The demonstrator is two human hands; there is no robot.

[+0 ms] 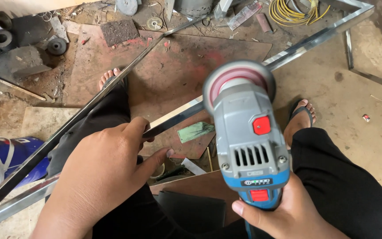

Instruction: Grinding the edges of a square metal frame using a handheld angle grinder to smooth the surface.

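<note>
Hands: two. The left hand (100, 177) and the right hand (284, 212) both belong to the person looking down.
Left fingers: they are curled around a long shiny metal bar (173, 119). The thumb sticks out to the side, under the bar.
Right fingers: they are wrapped tight around the back end of the grinder (246, 132), low down by the blue part.
Grinder: one. It is grey on top and blue at the bottom. It sits just above the right fingers and points away from them.
Round disc: one, red and grey, at the far end of the grinder. It is right by the bar, but I cannot tell if it touches.
Red buttons: two on the grinder. One is square, up on the grey part. One is close to the right fingers.
Label: one small dark strip on the blue part, just above the right fingers.
Bars: two shiny bars meet near the left fingers and spread apart far away.
Feet: two, in sandals, past the fingers.
Blue can (12, 155): one, left of the left fingers.
Yellow wire (290, 11): one bundle, far beyond the grinder.
Green scrap (194, 131): one, between the two hands.
</note>
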